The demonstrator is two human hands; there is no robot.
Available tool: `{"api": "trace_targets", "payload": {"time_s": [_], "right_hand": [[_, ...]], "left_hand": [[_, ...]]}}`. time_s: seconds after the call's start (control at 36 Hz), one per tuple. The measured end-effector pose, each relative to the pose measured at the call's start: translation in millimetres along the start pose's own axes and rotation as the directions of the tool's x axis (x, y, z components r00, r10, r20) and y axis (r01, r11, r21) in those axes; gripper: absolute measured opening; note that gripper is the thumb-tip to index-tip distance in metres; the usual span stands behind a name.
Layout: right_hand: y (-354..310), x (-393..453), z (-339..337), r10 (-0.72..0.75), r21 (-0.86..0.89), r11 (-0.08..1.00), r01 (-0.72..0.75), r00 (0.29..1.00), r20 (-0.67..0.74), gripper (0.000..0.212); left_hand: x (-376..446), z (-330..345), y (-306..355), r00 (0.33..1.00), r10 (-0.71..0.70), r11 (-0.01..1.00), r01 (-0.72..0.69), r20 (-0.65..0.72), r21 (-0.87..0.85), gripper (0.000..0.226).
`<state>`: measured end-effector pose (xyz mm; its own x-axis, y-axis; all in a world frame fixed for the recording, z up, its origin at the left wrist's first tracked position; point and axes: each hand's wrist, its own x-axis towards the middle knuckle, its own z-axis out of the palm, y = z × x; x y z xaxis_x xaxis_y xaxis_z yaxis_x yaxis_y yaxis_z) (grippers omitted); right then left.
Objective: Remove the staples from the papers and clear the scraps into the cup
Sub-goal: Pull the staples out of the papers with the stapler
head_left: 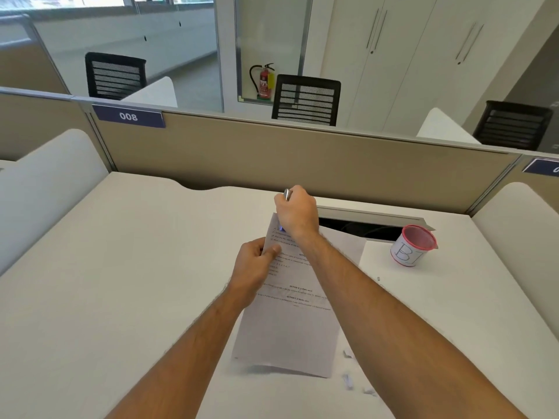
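Head view gives us the papers [290,322] lying a little askew on the white desk [121,267], printed side up, with their far left corner lifted off the surface. Our left hand [255,267] pinches that left edge, thumb on top of the sheet and fingers curled beneath it. Our right hand [298,213] is clenched over the top corner of the papers, wrapped round a slim metal tool [287,194] whose silvery end sticks out above the knuckles; a small blue part shows just below the hand against the paper. We cannot make out the staple itself, as the hand covers that corner.

Near the close right corner of the papers, small white paper scraps [348,379] lie scattered on the desk, and one more tiny scrap [378,279] sits alone between the papers and the cup. The cup [413,245], white with a red rim and hand-drawn letters on its side, stands upright to the right of the papers, well apart from both hands and just beside the open cable slot [360,229] at the back of the desk.

Behind the desk runs a beige partition [302,152] carrying a blue plate marked 008 [128,116]. Beyond it we see black mesh chairs [305,99], a red fire extinguisher [264,83] by a glass door, and pale cabinets [423,55]
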<state>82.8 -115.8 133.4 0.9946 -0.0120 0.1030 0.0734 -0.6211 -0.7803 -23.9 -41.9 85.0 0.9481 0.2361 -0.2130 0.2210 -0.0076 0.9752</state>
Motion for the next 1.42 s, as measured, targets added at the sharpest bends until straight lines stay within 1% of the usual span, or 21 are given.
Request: {"api": "trace_targets", "payload": {"time_s": [0.11, 0.33, 0.47, 0.58, 0.83, 0.97, 1.06, 1.14, 1.22, 1.28, 1.31, 1.36, 1.39, 1.42], "right_hand": [[-4, 0, -1, 0.01, 0.008, 1.0, -0.01, 0.999, -0.038, 0.042], [-10, -1, -1, -0.014, -0.022, 1.0, 0.013, 0.997, -0.072, 0.051], [-12, -5, 0, -0.056, -0.031, 0.998, 0.052, 0.992, -0.115, 0.054], [-12, -5, 3, -0.082, -0.017, 0.997, 0.081, 0.986, -0.145, 0.053], [-12, -6, 9, -0.115, 0.083, 0.988, 0.131, 0.978, -0.176, 0.049], [-13, -7, 8, -0.101, 0.138, 0.982, 0.129, 0.976, -0.194, 0.048], [-13, -4, 9, -0.092, 0.147, 0.982, 0.12, 0.978, -0.188, 0.048], [-13, -3, 9, -0.054, 0.139, 0.987, 0.078, 0.984, -0.172, 0.049], [-10, 7, 9, 0.034, 0.208, 0.978, -0.001, 0.987, -0.155, 0.051], [-7, 19, 7, 0.154, 0.328, 0.939, -0.103, 0.979, -0.133, 0.054], [-4, 26, 4, 0.248, 0.417, 0.89, -0.185, 0.964, -0.1, 0.055], [1, 39, -3, 0.402, 0.602, 0.723, -0.338, 0.915, 0.03, 0.052], [5, 44, -9, 0.436, 0.655, 0.653, -0.381, 0.896, 0.087, 0.051], [9, 49, -14, 0.456, 0.683, 0.607, -0.406, 0.882, 0.118, 0.05]], "left_hand": [[-3, 1, 3, 1.0, 0.006, 1.0, -0.006, 0.014, 0.001, 0.018], [-6, -1, 8, 1.0, 0.014, 1.0, -0.014, 0.024, -0.002, 0.018], [-7, -2, 9, 0.999, 0.035, 0.998, -0.036, 0.02, 0.046, 0.019], [-7, -3, 10, 0.999, 0.039, 0.998, -0.04, 0.015, 0.046, 0.019], [-4, -6, 10, 0.998, 0.066, 0.996, -0.066, 0.009, 0.065, 0.02], [-3, -5, 11, 0.995, 0.095, 0.992, -0.095, 0.011, 0.076, 0.021], [0, -5, 11, 0.997, 0.081, 0.995, -0.081, 0.008, 0.061, 0.02], [4, -6, 9, 0.999, 0.053, 0.998, -0.053, 0.002, 0.045, 0.02], [7, -8, 8, 1.0, 0.025, 0.999, -0.025, -0.008, 0.024, 0.018], [10, -9, 6, 1.0, 0.013, 1.0, -0.013, -0.004, 0.007, 0.018], [11, -11, 4, 1.0, 0.009, 1.0, -0.009, -0.006, 0.01, 0.019], [13, -15, 1, 1.0, 0.005, 0.999, -0.004, -0.018, 0.036, 0.02], [15, -17, -1, 1.0, 0.004, 0.999, -0.002, -0.026, 0.046, 0.02], [17, -19, -2, 0.999, 0.001, 0.999, 0.0, -0.032, 0.049, 0.02]]}}
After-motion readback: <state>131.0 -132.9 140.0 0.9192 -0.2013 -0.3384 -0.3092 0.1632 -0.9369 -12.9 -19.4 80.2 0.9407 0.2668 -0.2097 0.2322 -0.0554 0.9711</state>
